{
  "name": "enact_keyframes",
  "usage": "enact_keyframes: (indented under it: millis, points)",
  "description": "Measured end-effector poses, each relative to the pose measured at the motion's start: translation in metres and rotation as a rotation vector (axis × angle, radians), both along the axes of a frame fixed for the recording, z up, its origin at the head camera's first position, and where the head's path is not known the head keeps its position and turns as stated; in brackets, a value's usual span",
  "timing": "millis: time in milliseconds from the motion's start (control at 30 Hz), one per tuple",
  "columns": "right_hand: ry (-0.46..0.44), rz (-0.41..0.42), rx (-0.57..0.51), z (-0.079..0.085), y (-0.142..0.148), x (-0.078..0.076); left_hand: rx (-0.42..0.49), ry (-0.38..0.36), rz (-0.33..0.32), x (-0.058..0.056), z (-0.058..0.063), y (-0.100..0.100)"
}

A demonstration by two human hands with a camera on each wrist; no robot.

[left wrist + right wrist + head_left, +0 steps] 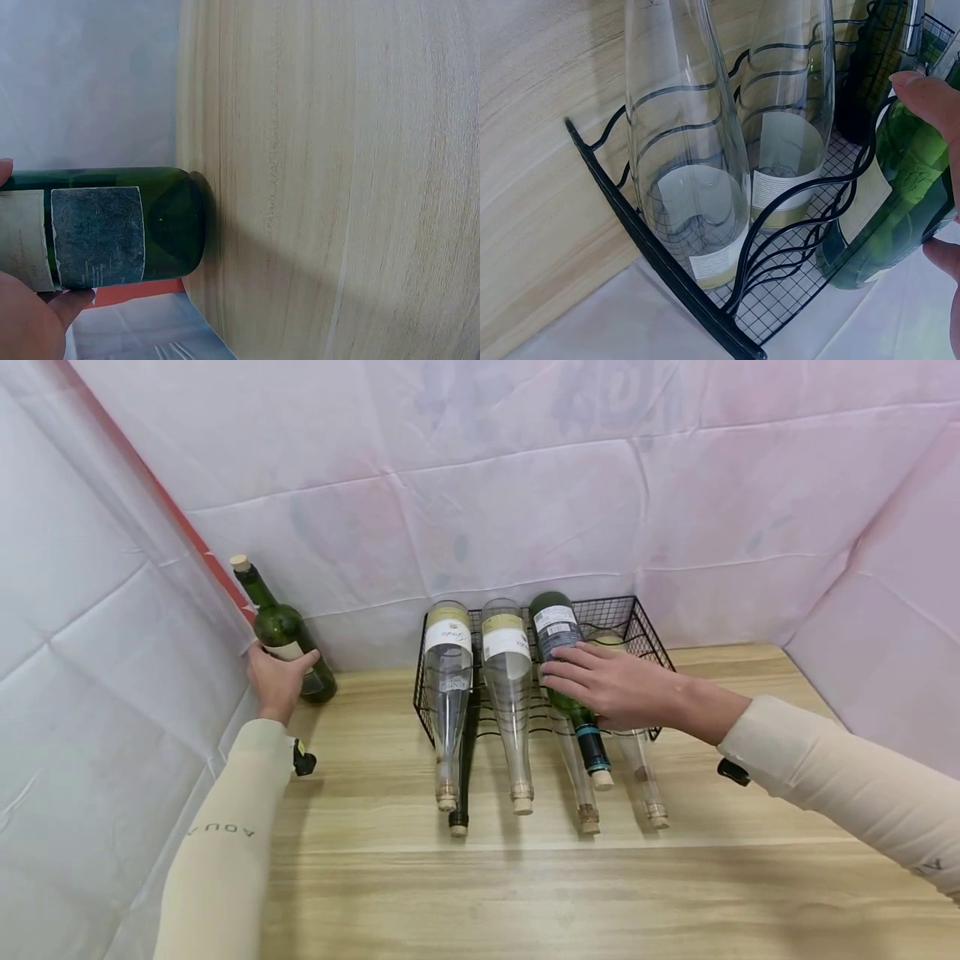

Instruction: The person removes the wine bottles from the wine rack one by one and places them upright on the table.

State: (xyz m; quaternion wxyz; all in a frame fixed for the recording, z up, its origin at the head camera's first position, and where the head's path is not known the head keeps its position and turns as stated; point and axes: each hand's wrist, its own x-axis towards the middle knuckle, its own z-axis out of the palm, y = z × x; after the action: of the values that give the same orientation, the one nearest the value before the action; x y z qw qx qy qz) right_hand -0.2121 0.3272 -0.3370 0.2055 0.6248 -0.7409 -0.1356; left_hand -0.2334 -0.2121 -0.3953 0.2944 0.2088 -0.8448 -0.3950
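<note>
A left hand (277,679) covers part of the pale label (287,652) on a standing bottle (283,624), whose neck (256,587) falls outside the left wrist view. A right hand (607,683) hides the middle of a green bottle (558,631); a dark bottle (464,760) lies partly obscured beneath a clear bottle (448,718).

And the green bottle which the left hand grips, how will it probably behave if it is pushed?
The green bottle looks tall and narrow, so a high push would probably tip it. Its glossy, rounded side might slip if the left hand loosened. It looks like glass, so likely stiff and breakable.
</note>
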Motion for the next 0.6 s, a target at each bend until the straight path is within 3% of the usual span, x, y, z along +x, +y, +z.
enact_keyframes:
  millis: [267,600]
  points:
    - [-0.053,-0.012,0.002,0.0006,-0.0006,0.0053,0.035,-0.019,-0.012,0.0017,-0.0050,-0.0060]
    - [-0.014,-0.012,0.019,0.0070,-0.0034,0.0076,0.077,-0.044,-0.020,0.0043,-0.0002,-0.0098]
